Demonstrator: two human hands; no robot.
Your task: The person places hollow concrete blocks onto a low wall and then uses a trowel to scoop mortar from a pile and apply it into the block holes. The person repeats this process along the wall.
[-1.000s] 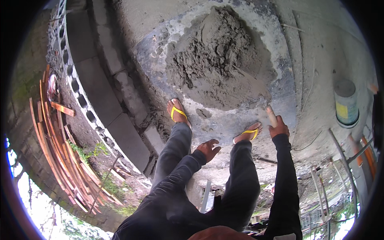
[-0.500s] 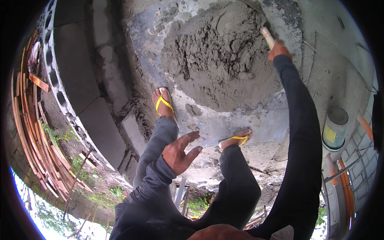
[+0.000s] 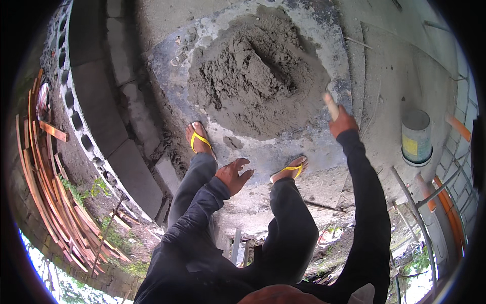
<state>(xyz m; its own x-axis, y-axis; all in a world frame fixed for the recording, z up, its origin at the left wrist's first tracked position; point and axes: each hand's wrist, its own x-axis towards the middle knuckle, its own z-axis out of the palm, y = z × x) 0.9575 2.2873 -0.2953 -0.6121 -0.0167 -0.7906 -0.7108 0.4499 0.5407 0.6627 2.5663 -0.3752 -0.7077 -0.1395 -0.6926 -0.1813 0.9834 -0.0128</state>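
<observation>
A broad heap of wet grey mortar (image 3: 253, 76) lies on a flat, mortar-stained board (image 3: 174, 73) in front of me. My right hand (image 3: 344, 124) is closed around the short pale handle (image 3: 331, 105) of a tool, at the heap's right edge. The tool's working end cannot be made out against the grey mortar. My left hand (image 3: 232, 177) hangs above my left leg, palm inward and fingers apart, holding nothing. My feet, in sandals with yellow straps (image 3: 199, 138), stand along the board's near edge.
At right stands a grey bucket (image 3: 416, 136) with a yellow label, near orange pipes (image 3: 449, 213) and metal bars (image 3: 416, 210). Leftward runs a hollow-block wall edge (image 3: 76, 119), with long wooden strips (image 3: 53, 197) piled beyond it.
My right hand has drawn the tool back toward me along the heap's right side. A raised ridge now shows mid-heap. My left hand has shifted slightly, and the whole view has moved.
</observation>
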